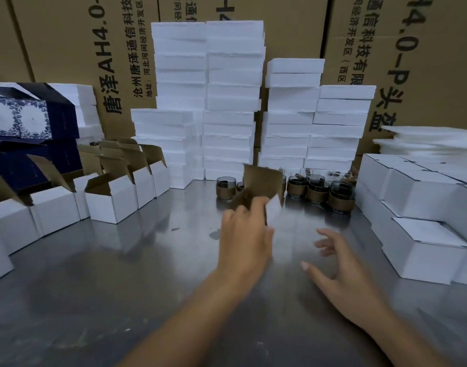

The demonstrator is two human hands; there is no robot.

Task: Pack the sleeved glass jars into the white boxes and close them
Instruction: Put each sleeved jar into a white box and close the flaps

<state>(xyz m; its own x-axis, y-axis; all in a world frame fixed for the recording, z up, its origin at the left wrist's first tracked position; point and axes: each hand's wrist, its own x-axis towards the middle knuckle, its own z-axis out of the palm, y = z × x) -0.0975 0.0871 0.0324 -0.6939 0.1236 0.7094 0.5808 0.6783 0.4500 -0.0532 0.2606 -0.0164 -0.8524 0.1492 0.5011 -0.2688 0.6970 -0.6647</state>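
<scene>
The left hand (247, 229) grips an open white box (264, 194), flap raised, above the steel tabletop (147, 274), while the right hand (343, 271) hovers beside it, empty, fingers spread. The sleeved glass jars (317, 192) stand crowded together just beyond both hands. A hasty reach into that tight cluster could probably knock neighbouring jars over, or the loosely held box might tilt and miss its jar.
</scene>
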